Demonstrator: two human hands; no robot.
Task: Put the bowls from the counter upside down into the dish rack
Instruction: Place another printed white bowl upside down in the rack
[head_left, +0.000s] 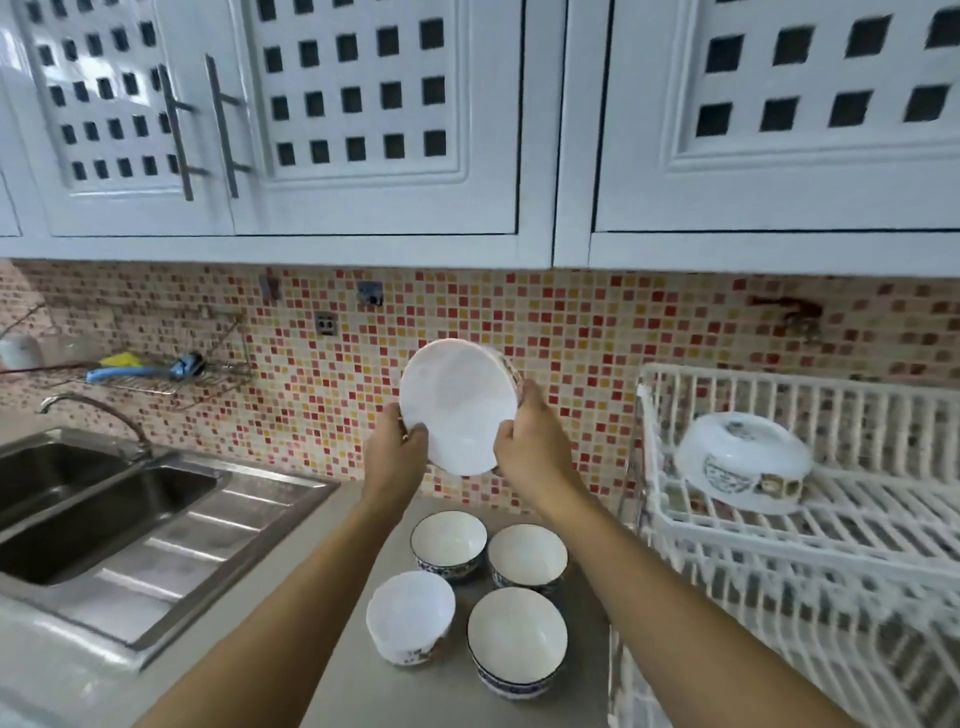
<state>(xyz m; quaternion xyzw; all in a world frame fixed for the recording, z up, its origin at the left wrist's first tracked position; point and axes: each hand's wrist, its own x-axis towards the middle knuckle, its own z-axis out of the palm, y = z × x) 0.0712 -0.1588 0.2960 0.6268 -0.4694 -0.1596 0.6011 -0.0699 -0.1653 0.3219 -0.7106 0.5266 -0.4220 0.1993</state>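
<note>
No readable brand, label or lettering is showing on any item; the printed motifs on the bowls are too blurred to make out.

A white bowl (460, 408) is being held in the air above the counter (358, 670), in front of the mosaic tile backsplash (597, 332). It is tipped on its side, with its open mouth facing the camera and its base pointing toward the wall. A strip of patterned outer wall is showing at its upper right rim.

The left hand (397, 449) is gripping the bowl's lower left rim, thumb lying over the inner edge. The right hand (532, 441) is gripping the right rim, fingers wrapping behind the outer wall.

Four bowls are standing upright, mouths up, on the counter below the arms: two blue-rimmed bowls at the rear (449, 543) (527, 556), a scalloped white bowl (410, 616) at front left, and another blue-patterned bowl (517, 639) at front right. They are sitting close together.

The white dish rack (883, 499) is standing to the right. One patterned bowl (743, 460) is resting upside down on its upper tier, tilted slightly.

A steel double sink (104, 514) is lying to the left, well apart from the bowls.
</note>
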